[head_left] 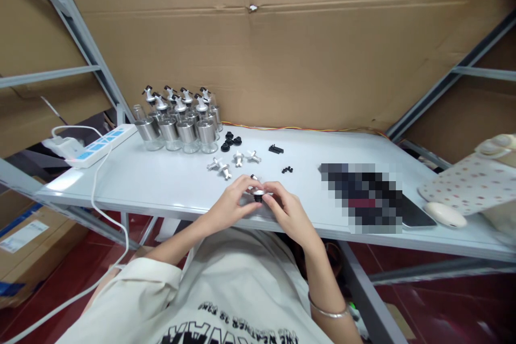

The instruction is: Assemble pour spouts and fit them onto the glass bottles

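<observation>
Between the fingertips of my left hand [237, 199] and my right hand [284, 207] is a bottle pourer top [258, 192], silver with a black stopper underneath. Both hands are closed on it, close to the table's front edge. Just beyond them lie several silver pourer spouts [238, 158]. Behind those sits a small cluster of black stoppers [230, 141]. Some tiny black pieces [287, 170] and a few slim black parts [276, 148] rest to the right of the spouts.
Several glass and steel bottles [186, 131], most with pourers, stand at the back left. A white power strip [100, 145] with a cable lies left of them. A pixelated dark object [363, 196], a white mouse-like object [445, 214] and a dotted bag [463, 180] are at right.
</observation>
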`<state>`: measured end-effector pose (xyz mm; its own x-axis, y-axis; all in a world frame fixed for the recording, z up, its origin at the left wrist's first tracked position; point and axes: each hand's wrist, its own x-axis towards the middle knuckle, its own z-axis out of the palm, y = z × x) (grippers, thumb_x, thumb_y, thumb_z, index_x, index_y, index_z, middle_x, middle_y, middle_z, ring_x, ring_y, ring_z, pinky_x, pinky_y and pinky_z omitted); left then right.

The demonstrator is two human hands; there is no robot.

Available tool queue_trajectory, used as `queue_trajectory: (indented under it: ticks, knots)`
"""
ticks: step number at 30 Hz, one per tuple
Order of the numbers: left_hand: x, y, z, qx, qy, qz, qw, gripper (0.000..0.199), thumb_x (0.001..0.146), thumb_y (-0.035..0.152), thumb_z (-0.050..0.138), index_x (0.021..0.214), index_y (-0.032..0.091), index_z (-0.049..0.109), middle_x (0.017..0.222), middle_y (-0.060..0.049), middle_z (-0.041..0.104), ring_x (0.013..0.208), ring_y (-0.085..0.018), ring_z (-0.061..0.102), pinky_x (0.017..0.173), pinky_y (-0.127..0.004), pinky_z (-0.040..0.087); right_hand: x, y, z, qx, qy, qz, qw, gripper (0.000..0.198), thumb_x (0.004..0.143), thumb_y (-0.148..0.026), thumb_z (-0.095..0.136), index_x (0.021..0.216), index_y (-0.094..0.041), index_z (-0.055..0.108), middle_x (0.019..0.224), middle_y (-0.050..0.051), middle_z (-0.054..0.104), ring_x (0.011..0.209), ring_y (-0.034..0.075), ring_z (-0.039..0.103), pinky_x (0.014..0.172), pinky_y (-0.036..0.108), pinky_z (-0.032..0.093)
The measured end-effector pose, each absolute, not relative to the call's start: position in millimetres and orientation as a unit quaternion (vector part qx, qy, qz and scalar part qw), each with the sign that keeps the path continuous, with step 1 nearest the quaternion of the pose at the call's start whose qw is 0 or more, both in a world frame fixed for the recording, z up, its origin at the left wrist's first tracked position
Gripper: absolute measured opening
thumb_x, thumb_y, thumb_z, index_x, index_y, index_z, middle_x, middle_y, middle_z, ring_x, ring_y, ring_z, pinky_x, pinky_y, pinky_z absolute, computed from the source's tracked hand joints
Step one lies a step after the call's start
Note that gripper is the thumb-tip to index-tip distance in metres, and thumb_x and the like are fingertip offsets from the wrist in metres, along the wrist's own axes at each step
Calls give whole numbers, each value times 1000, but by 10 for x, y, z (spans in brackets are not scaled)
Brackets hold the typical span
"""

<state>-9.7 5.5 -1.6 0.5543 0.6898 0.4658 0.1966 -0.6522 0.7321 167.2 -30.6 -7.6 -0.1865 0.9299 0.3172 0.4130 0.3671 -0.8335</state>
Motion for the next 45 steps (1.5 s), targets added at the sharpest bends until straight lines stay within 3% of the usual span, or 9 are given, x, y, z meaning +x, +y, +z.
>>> queue_trajectory:
  ticks: [7,13,17,22,26,35,45]
  knots:
    - [-94,41,-15,811,288,380,340,25,85,17,59,109,19,60,112,-7,64,106,-18,59,95,-30,44,1683,-281,-100,-497,-710,269,420,21,90,-28,44,106,-20,56,102,6,67,83,17,61,72,27,46]
    - [-86,30,-24,783,332,372,372,27,83,18,60,110,19,61,109,-6,66,101,-18,61,91,-30,48,1719,-235,-77,-483,-724,256,422,17,91,-24,38,95,-20,54,90,5,66,82,16,63,75,28,47]
    - [-88,18,-13,774,333,378,382,23,83,17,59,105,18,59,106,-5,66,98,-17,62,91,-29,48,1894,-28,163,-527,-727,159,411,12,87,-24,44,92,-20,54,89,5,67,78,18,63,70,28,47]
    - [-103,21,-27,790,323,362,375,23,84,16,56,107,18,56,108,-7,63,100,-17,60,90,-28,47,2162,632,578,-623,-750,-4,225,18,83,-13,48,90,-20,63,86,6,70,79,20,63,69,28,43]
    - [-105,35,-36,805,328,346,354,25,84,13,52,108,18,53,110,-7,62,95,-16,59,89,-29,46,2209,1201,605,-659,-744,-22,106,16,81,-11,54,90,-19,65,95,7,70,86,19,63,67,25,41]
    - [-104,46,-41,820,316,328,346,29,83,11,51,111,17,52,111,-8,61,94,-16,58,88,-28,46,2201,1610,239,-648,-759,-25,49,22,80,-12,59,97,-22,68,105,7,69,93,20,62,71,25,41]
    - [-89,36,-5,820,311,324,354,26,83,13,52,108,17,54,113,-9,62,99,-18,58,88,-30,46,2242,1646,200,-643,-763,-28,57,16,81,-15,58,91,-21,69,97,7,70,87,18,62,69,24,41]
